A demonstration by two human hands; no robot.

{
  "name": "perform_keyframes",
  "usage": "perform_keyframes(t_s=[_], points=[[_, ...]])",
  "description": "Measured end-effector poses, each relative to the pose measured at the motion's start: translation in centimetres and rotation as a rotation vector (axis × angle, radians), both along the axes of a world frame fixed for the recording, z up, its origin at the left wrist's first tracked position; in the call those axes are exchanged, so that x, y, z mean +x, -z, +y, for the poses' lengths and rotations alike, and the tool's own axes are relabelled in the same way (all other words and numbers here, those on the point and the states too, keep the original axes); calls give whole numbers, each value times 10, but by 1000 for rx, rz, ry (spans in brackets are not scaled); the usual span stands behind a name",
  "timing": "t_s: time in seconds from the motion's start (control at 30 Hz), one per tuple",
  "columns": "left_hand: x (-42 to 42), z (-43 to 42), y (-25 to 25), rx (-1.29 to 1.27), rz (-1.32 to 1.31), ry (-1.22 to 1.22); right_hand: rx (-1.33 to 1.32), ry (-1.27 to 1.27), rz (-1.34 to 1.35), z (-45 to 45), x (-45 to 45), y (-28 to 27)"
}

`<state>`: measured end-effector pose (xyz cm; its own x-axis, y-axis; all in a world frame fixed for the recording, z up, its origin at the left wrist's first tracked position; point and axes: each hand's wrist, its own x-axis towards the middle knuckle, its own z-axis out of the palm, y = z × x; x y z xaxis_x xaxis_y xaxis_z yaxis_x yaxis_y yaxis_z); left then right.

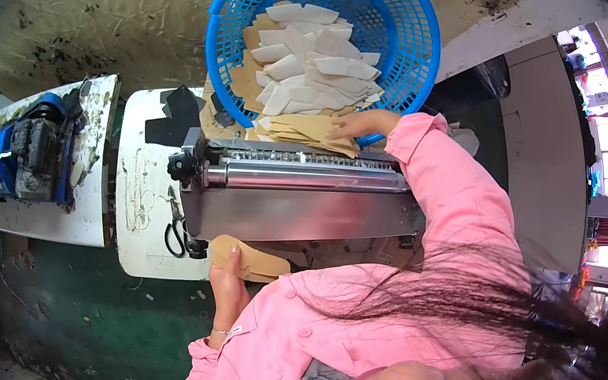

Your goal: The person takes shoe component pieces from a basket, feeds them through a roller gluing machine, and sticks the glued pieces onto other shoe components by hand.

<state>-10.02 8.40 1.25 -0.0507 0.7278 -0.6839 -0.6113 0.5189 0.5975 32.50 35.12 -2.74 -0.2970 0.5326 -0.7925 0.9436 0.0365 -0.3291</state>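
Observation:
My left hand (229, 288) is closed around a small stack of tan insole-shaped pieces (252, 262), with the thumb on top, in front of the machine. My right hand (367, 123) reaches over the machine's far side, its fingers at the end of a fanned stack of tan sheet pieces (302, 126). Between my hands lies a roller machine with a shiny metal roller (301, 174) and a sloping metal plate (300, 218). Behind it, a blue plastic basket (430, 19) holds many white cut pieces (311, 61) and more tan ones.
Black-handled scissors (175, 238) and dark scraps (177, 118) lie on the white tabletop (133, 193) at the left. Farther left, a dirty blue motor unit (28, 154) sits on another white board. A black bag (484, 82) is right of the basket. Long hair hangs at lower right.

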Motion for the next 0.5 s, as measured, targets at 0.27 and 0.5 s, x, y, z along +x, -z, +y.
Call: perform_keyframes(t_s=[0.27,0.5], points=[[3,-3,1,12,-43,-16,-39,520,-40,-20,-20,-38],[6,-4,-7,5,-11,-11,-119,678,-9,-31,-50,-61]])
